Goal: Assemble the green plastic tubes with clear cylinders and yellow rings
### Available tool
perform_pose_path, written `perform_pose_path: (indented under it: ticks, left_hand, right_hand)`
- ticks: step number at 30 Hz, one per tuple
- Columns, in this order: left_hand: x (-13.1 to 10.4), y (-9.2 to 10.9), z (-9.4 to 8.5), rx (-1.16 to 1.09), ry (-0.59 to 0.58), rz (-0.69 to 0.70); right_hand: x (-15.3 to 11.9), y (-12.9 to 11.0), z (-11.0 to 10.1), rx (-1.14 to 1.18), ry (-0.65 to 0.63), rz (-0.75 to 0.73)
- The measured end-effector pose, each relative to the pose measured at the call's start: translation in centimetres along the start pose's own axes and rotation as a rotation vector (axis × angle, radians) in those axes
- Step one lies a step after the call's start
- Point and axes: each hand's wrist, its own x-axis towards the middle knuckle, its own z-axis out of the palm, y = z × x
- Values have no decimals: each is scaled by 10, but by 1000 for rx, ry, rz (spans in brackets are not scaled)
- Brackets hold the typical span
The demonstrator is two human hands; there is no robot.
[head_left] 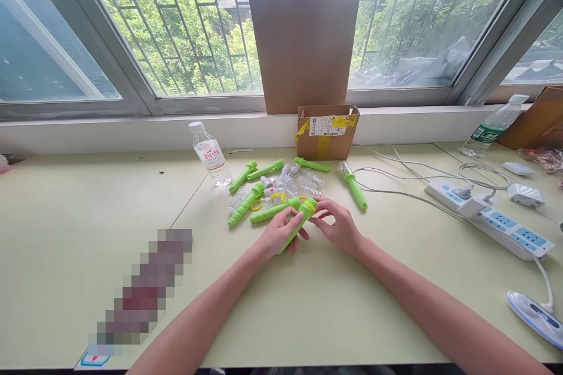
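My left hand (278,233) is closed around a bright green ribbed plastic handle (305,216), tilted with its threaded end up and to the right. A yellow ring (312,203) sits around that threaded end. At the ring, the thumb and fingers of my right hand (341,226) pinch together. Just beyond my hands lie several loose green handles (246,205), clear plastic tubes (313,176), small white parts (285,170) and more yellow rings (255,205). To the right, one green handle with a clear tube on its end (356,191) lies apart.
A clear water bottle (211,155) stands left of the pile, and an opened cardboard box (325,143) behind it. On the right are a power strip (492,220), white cables (409,193), another bottle (488,129) and a white oval device (536,316). A pixelated patch covers something at left.
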Motion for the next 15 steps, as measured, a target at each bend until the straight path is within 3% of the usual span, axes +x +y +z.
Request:
perform_pose_path:
  ticks: [4, 15]
  left_hand:
    - [1, -1, 1, -35, 17, 29]
    - [1, -3, 4, 22, 52, 3]
  right_hand:
    - [-1, 1, 2, -8, -45, 40]
    - [-2, -1, 2, -14, 9, -39]
